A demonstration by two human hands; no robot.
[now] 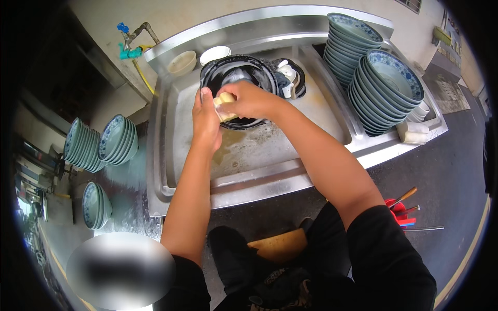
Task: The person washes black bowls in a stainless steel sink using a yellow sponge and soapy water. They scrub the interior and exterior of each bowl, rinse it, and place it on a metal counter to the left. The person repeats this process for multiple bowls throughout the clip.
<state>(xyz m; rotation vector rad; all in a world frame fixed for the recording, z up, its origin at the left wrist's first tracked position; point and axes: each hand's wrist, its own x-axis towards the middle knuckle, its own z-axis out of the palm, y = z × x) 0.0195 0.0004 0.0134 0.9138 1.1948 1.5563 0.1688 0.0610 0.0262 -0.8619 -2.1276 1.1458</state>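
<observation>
Above the stainless steel sink basin (264, 151), my right hand (249, 100) grips a pale yellow sponge (225, 102). My left hand (206, 118) is around a small whitish item at the sponge's left side; its kind is mostly hidden by my fingers. Directly beneath both hands lies a large black round vessel (255, 74) with wet, soapy surfaces. Touching or close to its right side are white spoons (287, 72), a dark cloth-like item and smaller black dishes (300, 83).
Tall stacks of blue-patterned bowls (393, 77) stand at the sink's right. More bowl stacks (118, 140) are on the left. A beige bowl (182, 64) and white bowls (214, 54) sit at the back. A tap (130, 50) is back left; a red container (396, 210) holds utensils.
</observation>
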